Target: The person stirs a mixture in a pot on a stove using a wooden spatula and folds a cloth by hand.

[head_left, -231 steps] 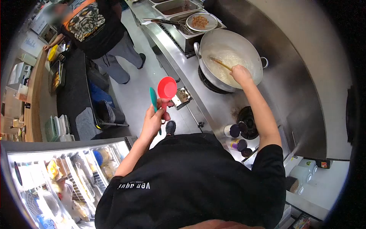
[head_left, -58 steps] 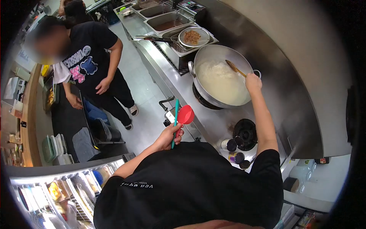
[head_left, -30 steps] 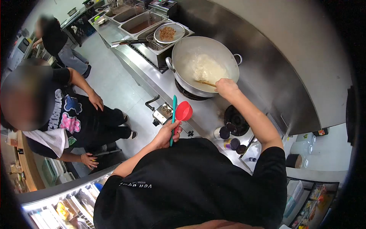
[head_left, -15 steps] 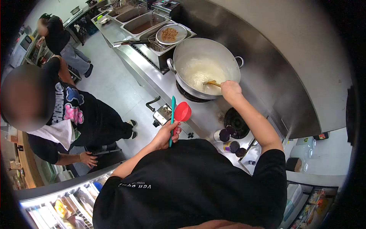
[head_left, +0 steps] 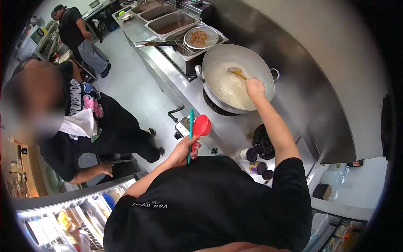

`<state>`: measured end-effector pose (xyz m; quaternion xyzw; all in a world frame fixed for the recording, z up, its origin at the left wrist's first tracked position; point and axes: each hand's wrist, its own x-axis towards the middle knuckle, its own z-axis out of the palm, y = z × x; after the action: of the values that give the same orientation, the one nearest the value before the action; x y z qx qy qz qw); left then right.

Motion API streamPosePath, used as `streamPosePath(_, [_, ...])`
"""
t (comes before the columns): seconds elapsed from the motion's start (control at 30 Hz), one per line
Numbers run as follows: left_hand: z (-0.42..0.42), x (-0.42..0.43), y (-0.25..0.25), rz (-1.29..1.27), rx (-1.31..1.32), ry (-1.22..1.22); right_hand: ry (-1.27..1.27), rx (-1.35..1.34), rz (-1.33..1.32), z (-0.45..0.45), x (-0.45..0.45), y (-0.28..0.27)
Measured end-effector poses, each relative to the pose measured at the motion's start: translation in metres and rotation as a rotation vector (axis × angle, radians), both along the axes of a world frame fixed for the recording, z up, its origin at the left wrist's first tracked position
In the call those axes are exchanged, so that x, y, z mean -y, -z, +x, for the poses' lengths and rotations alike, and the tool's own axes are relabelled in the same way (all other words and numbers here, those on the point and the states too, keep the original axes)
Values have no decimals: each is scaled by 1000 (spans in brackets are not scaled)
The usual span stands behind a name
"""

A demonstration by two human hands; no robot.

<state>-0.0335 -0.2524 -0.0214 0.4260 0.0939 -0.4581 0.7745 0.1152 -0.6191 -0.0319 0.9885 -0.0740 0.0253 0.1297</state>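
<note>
My right hand [head_left: 255, 87] grips the handle of a wooden spoon [head_left: 238, 73], whose head touches the pale liquid toward the far side of a big metal pot [head_left: 264, 63]. Milky, whitish liquid [head_left: 233, 90] covers the pot's bottom. In front of my body, my left hand [head_left: 183, 150] is closed around the handle of a red measuring cup [head_left: 202, 125] and a slim teal utensil [head_left: 192, 122]. The cup's bowl faces up, and I cannot make out the teal utensil's kind.
Left of the pot, a strainer [head_left: 210, 37] with brown bits rests over fryer vats [head_left: 172, 26]. Opened cans [head_left: 248, 154] stand by a black burner [head_left: 264, 140]. A co-worker [head_left: 117, 126] stands close on my left by an open, lit fridge [head_left: 75, 218]; another person [head_left: 75, 33] stands farther back.
My right hand has swept the spoon from the pot's near side to its far side. The nearby co-worker has shifted and leaned. My left hand keeps its hold.
</note>
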Motion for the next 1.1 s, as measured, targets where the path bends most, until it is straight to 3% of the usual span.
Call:
streamPosePath(0.43, [5, 18, -7, 0, -8, 81, -44, -204, 58, -16, 6, -20])
streamPosePath(0.83, [-9, 36, -24, 47, -10, 143, 9, -321, 163, -88, 36, -69])
streamPosePath(0.97, [-24, 39, -17, 2, 19, 160, 77, -298, 239, -114, 41, -86])
streamPosePath(1.1, [-36, 43, -16, 13, 2, 138, 128, 40, 436, -167, 23, -133])
